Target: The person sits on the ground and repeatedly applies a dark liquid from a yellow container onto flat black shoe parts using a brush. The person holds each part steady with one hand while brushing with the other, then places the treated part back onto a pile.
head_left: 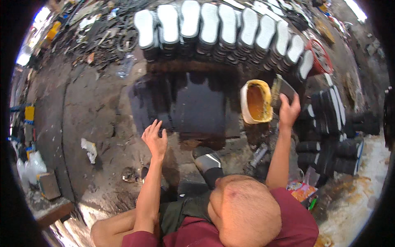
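Note:
My right hand is closed around a wide flat brush, held upright just right of an open tub. Yellowish residue coats the brush's bristle side. The tub is pale, with a yellow-crusted rim and amber liquid inside. To its left, a dark sheet lies flat, its surface shiny and streaked in places. At the near left edge of that sheet is my left hand, fingers spread and holding nothing. Whether its fingertips press on the sheet, I cannot tell.
Beyond the sheet, several stacks of white-topped shoe soles curve in a row. More dark soles are stacked at right, near a red basket. Scraps cover the far left floor. My shoe stands before the sheet.

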The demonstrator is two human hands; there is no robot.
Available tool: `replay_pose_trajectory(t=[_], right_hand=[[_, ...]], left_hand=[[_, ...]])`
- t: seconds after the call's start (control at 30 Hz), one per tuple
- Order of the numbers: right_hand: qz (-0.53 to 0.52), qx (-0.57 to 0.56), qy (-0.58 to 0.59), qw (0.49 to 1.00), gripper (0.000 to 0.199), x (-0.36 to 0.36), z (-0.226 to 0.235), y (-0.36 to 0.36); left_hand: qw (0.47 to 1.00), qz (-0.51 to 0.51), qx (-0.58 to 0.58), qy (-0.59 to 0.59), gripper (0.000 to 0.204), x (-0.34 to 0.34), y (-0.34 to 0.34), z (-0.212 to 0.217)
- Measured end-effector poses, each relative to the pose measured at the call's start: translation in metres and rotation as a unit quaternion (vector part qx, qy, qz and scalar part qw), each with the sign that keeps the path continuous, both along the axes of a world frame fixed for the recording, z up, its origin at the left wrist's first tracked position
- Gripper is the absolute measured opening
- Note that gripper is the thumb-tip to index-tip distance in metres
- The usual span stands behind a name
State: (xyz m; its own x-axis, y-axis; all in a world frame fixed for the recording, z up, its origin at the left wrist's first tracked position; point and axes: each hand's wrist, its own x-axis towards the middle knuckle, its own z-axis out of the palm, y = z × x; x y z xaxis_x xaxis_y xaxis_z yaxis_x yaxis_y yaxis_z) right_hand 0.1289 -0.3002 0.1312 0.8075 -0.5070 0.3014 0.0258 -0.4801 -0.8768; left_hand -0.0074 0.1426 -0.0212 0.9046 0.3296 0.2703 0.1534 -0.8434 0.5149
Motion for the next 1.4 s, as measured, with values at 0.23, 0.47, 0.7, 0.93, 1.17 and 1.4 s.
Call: replay_pose_trajectory(t=[0.23,0.47,0.7,0.93,1.17,1.4], right_hand=[[0.053,-0.371,0.326,0.868,0.039,0.045,-0.09,0.01],[0.166,0.289,0.095,0.938,0.065,0.027,-0.039,-0.087],[0.245,-0.25,0.347,0.87,0.045,-0.045,0.001,-0.121],[-0.017,-0.49,0.246,0.836,0.039,0.017,0.056,-0.072],[0.266,-0.288,0.041,0.919,0.042,0.098,0.091,0.054],[0.326,-0.089,0.151,0.929,0.033,0.106,-0.046,0.182]], left_hand=[[0.96,-0.267,0.068,0.052,0.054,0.026,-0.107,0.012],[0.949,-0.303,0.038,0.076,0.055,0.018,-0.097,0.01],[0.926,-0.347,0.115,0.094,0.089,0.033,-0.095,0.012],[0.931,-0.354,0.038,0.085,0.067,0.027,-0.093,0.009],[0.91,-0.374,0.141,0.115,0.068,0.012,-0.094,0.001],[0.916,-0.395,0.042,0.061,0.064,0.007,-0.086,-0.01]])
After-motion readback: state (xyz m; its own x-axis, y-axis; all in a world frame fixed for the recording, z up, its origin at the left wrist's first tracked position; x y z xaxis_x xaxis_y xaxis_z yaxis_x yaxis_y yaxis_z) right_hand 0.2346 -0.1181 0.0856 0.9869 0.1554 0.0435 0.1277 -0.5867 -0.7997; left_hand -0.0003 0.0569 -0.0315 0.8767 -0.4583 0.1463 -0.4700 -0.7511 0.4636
